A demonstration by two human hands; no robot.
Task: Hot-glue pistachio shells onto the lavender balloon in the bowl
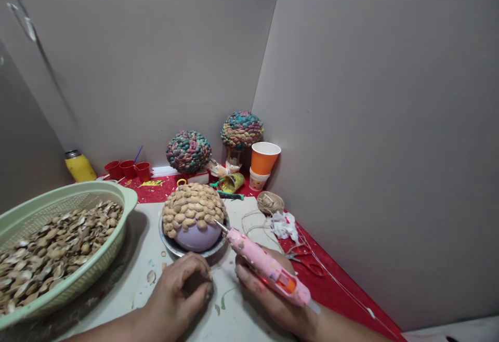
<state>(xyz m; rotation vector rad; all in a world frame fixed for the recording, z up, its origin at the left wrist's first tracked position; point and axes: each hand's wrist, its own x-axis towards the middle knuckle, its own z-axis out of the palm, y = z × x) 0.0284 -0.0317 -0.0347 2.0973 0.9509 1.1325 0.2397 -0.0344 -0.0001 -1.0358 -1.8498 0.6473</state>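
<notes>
My right hand (261, 285) is wrapped round a pink hot glue gun (261, 259) with an orange trigger. Its metal nozzle points up and left, at or very near the peanut shells (197, 201) covering the top of a lilac balloon (198, 238). The balloon sits in a round metal bowl (175, 250), its lower front bare. Below the bowl, my left hand (179, 290) is closed, thumb and fingertips together; a small tan bit shows at the fingertips, too hidden to name.
A green plastic basket (130, 199) of shells stands left. Behind are a yellow bottle (80, 166), red cups (128, 169), two multicoloured shell-covered balls (189, 151) and an orange paper cup (264, 160). Twine (270, 202), white tissue (284, 226) and scissors (307, 264) lie right; grey panels (370, 123) enclose the table.
</notes>
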